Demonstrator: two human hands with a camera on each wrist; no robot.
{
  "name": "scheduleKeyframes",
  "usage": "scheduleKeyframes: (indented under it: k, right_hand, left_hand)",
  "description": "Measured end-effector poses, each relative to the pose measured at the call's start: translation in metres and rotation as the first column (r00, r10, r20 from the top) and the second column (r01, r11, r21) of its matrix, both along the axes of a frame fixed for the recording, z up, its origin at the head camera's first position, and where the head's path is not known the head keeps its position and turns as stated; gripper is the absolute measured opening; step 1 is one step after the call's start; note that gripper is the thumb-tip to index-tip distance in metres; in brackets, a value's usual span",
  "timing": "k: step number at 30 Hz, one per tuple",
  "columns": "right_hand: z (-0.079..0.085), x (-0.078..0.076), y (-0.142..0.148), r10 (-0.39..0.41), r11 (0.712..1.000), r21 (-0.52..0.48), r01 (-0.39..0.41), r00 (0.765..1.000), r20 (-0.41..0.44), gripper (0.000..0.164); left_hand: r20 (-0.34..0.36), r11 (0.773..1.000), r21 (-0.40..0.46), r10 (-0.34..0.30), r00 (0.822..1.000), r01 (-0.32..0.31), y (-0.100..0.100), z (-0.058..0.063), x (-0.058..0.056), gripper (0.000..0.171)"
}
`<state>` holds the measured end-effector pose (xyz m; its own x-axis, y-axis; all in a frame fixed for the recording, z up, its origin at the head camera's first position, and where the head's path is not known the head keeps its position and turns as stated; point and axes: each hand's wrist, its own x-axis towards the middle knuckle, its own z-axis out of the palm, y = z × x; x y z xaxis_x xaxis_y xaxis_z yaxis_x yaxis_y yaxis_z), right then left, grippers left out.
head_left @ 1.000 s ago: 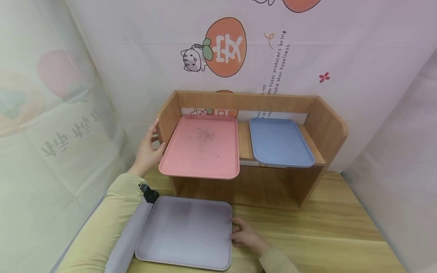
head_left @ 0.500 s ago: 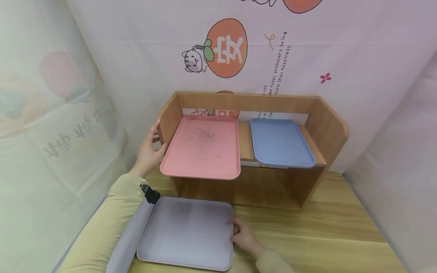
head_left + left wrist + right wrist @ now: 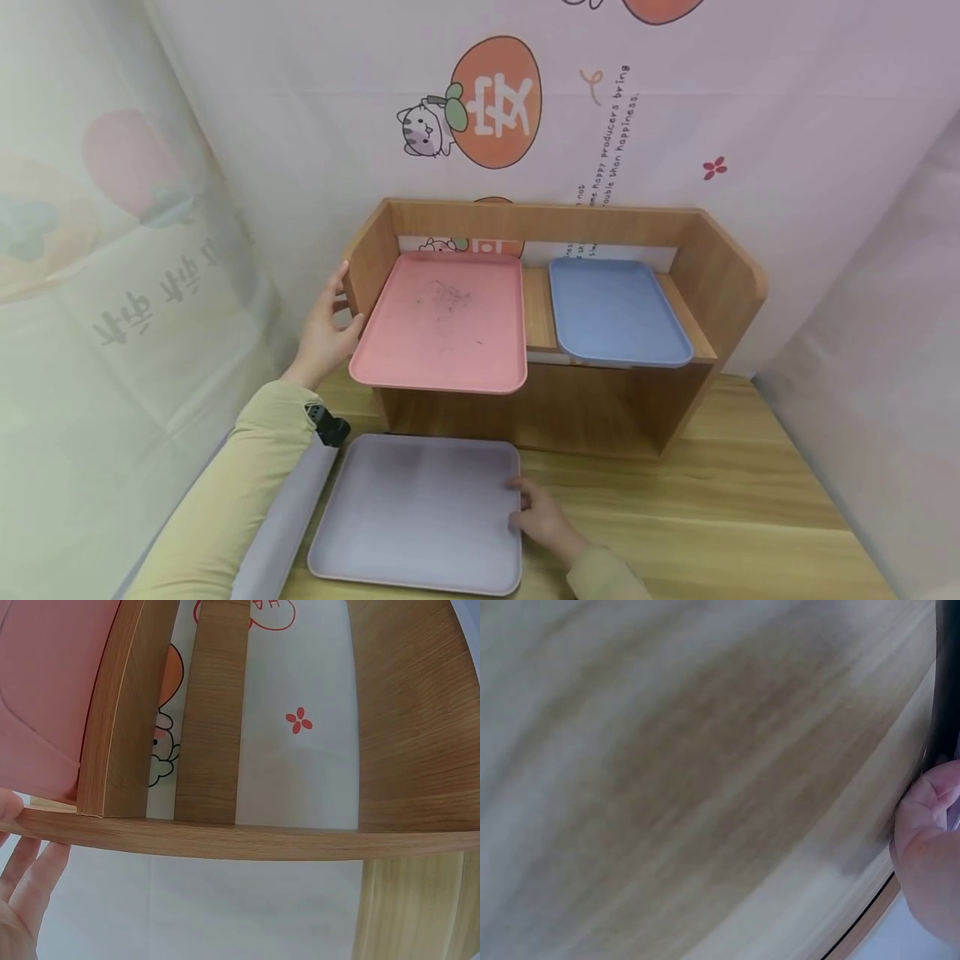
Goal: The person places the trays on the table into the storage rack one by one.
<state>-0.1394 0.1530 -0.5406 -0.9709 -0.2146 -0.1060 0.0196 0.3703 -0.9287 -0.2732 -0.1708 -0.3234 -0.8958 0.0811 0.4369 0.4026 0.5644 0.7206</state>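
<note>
We see a lavender tray [image 3: 420, 512] at the front of the table [image 3: 735, 492], just before the left part of a wooden shelf [image 3: 547, 221]; whether it lies fully flat or is slightly raised, we cannot tell. The right hand [image 3: 546, 521] grips the tray's right edge, its index finger and thumb spread along the rim and its other fingers largely hidden; in the right wrist view we find it at the frame's edge, beside blurred wood grain. The left hand [image 3: 326, 333] holds the shelf's left side panel [image 3: 367, 262], with the thumb towards the front and the fingers around the outer face. Beside its thumb, a pink tray [image 3: 442, 358] rests on the left of the upper board, dark smudges across its middle, its front overhanging the board. To the right, across a strip of bare wood, we see a smaller blue tray [image 3: 618, 312], also jutting slightly past the board's front. Below is the shelf's open lower compartment [image 3: 570, 408]. A black device [image 3: 328, 425] sits at the left wrist, by the pale yellow sleeve [image 3: 217, 492], and another lavender surface [image 3: 288, 508] shows partly beneath that arm. Behind everything hangs pale cloth [image 3: 300, 142] printed with orange fruit, a striped cat and lettering.
</note>
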Motion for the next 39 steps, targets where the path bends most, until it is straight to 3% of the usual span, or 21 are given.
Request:
scheduleKeyframes:
  k: [6,12,27,39]
  right_hand:
    - [0.004,0.002,0.008,0.101,0.990,-0.105,-0.092,0.992,0.078,0.063]
    - [0.004,0.003,0.021,0.198,0.960,-0.225,-0.165,0.971,0.134,0.065]
    - [0.002,0.009,0.061,0.235,0.916,-0.376,-0.141,0.948,0.214,0.072]
    - [-0.003,0.017,0.090,0.290,0.867,-0.468,-0.173,0.938,0.191,0.073]
  left_hand:
    - [-0.008,1.000,-0.008,0.008,1.000,-0.008,0.000,0.000,0.000,0.082]
    - [-0.023,1.000,-0.014,0.005,1.000,-0.005,0.000,0.000,0.000,0.082]
    - [-0.043,1.000,-0.007,-0.001,0.999,0.001,-0.001,0.000,-0.001,0.083]
    - [-0.014,1.000,-0.014,0.004,1.000,-0.004,0.000,0.001,0.002,0.083]
